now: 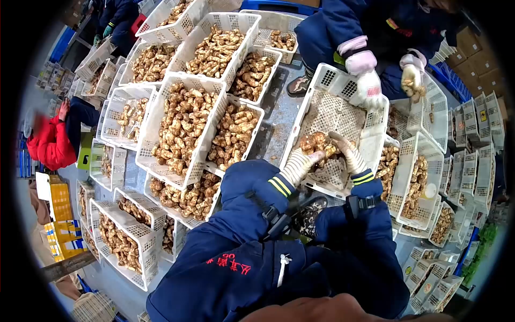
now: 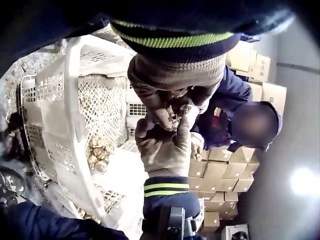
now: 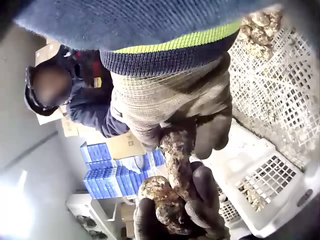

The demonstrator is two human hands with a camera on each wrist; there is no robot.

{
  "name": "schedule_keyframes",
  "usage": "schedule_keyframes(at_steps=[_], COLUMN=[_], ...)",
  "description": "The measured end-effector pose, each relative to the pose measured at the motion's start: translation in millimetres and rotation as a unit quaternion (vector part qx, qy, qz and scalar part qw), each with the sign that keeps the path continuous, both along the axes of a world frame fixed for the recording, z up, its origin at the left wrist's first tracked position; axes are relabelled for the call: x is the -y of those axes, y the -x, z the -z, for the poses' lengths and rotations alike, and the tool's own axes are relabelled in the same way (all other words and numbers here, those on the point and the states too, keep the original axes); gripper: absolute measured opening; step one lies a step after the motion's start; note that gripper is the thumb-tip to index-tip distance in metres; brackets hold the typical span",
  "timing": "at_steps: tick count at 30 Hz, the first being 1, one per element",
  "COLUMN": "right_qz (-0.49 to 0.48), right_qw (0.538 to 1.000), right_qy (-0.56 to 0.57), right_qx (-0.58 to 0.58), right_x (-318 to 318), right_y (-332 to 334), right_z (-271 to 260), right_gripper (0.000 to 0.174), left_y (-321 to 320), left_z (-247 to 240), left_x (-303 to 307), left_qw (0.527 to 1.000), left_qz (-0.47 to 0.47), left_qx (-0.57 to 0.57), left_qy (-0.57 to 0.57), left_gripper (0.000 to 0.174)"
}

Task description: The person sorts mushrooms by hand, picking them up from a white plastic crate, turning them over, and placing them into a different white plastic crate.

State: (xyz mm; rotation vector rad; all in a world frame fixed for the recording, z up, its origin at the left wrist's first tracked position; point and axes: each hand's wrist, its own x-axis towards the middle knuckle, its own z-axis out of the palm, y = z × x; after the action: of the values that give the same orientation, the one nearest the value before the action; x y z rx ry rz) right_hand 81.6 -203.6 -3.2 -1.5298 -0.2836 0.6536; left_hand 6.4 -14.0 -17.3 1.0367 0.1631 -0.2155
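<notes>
Both hands wear pale knit gloves with darkened fingers and meet over a white plastic crate [image 1: 303, 115]. My left hand [image 1: 298, 167] holds a lumpy brown-and-cream mushroom [image 3: 167, 205], its fingers curled round it in the right wrist view. Opposite it, my right hand [image 1: 350, 154] pinches a long, stalk-like mushroom [image 3: 176, 162] between thumb and fingers. The two mushrooms overlap in that view. Below the hands, a small clump of mushrooms [image 2: 100, 152] lies on the crate's mesh liner [image 2: 102, 107].
Crates heaped with mushrooms [image 1: 179, 129] stand stacked to the left; more crates [image 1: 421, 182] stand on the right. Across the crate, another person in gloves [image 1: 370, 88] holds a mushroom [image 1: 412, 83]. A person in red [image 1: 51, 139] sits far left. Cardboard boxes [image 2: 220, 175] are piled behind.
</notes>
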Motion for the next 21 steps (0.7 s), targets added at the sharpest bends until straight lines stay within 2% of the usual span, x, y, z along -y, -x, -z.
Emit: schedule_keyframes(at_steps=[3, 4, 7, 11, 12, 14, 19, 21], right_qz=[0.023, 0.061, 0.060, 0.106, 0.115, 0.139, 0.164, 0.146], right_qw=[0.997, 0.995, 0.980, 0.951, 0.950, 0.945, 0.945, 0.952], right_qy=[0.062, 0.064, 0.131, 0.220, 0.237, 0.227, 0.197, 0.146], right_qx=[0.038, 0.035, 0.138, 0.190, 0.170, 0.189, 0.203, 0.224], right_x=[1, -2, -13, -24, -30, -32, -33, -27], right_y=[-5, -2, -2, 5, 8, 12, 21, 21], right_z=[10, 10, 7, 10, 1, 9, 10, 23], right_gripper=[0.058, 0.049, 0.048, 0.049, 0.051, 0.049, 0.046, 0.052], left_y=[-1, -2, -1, -7, -6, -6, -4, -3], left_z=[6, 4, -1, 13, 8, 23, 13, 8], left_x=[2, 4, 4, 7, 7, 7, 5, 4], left_qw=[0.999, 0.999, 0.986, 0.963, 0.946, 0.952, 0.980, 0.991], left_qz=[-0.015, -0.029, -0.027, -0.003, -0.009, -0.024, -0.043, -0.059], left_qx=[-0.006, -0.008, 0.015, 0.005, 0.021, 0.024, 0.015, 0.002], left_qy=[-0.050, -0.038, -0.166, -0.270, -0.322, -0.303, -0.192, -0.121], left_gripper=[0.051, 0.052, 0.043, 0.048, 0.050, 0.051, 0.049, 0.047])
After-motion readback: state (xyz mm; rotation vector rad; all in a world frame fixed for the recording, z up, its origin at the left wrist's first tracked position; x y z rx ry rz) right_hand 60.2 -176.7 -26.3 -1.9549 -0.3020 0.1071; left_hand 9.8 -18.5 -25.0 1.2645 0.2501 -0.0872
